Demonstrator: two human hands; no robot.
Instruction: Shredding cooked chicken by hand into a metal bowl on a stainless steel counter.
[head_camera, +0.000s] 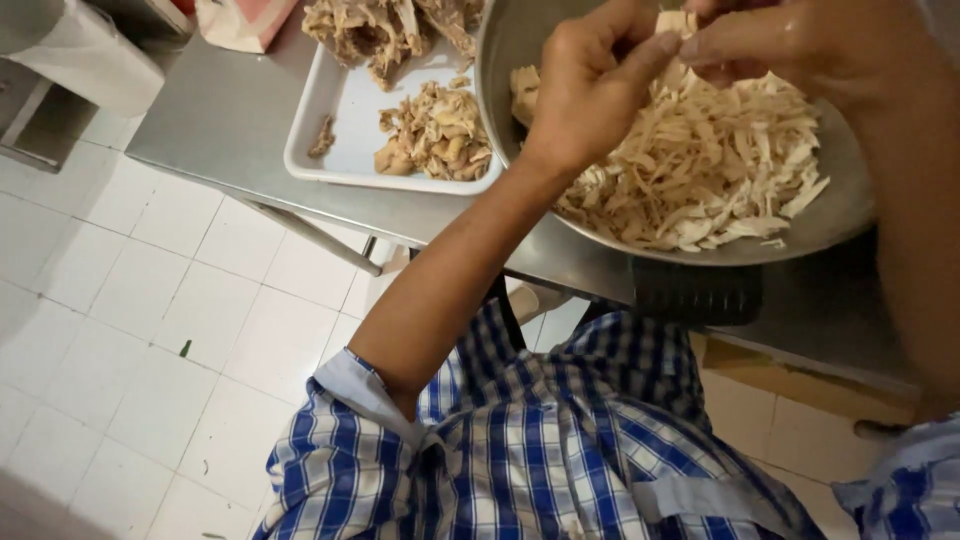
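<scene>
A wide metal bowl (840, 215) on a steel table holds a heap of pale shredded chicken (710, 170). Above the bowl, my left hand (585, 85) and my right hand (780, 50) pinch the same pale chicken piece (676, 24) between their fingertips, thumbs and forefingers closed on it. Both forearms reach up from my blue checked shirt (540, 450) at the bottom of the view.
A white tray (345, 120) left of the bowl carries a small pile of darker meat scraps (437, 135) and a bony carcass (385, 28) at its far end. The steel table (225, 120) stands on white floor tiles (150, 320). A white bag-like object (90, 55) sits top left.
</scene>
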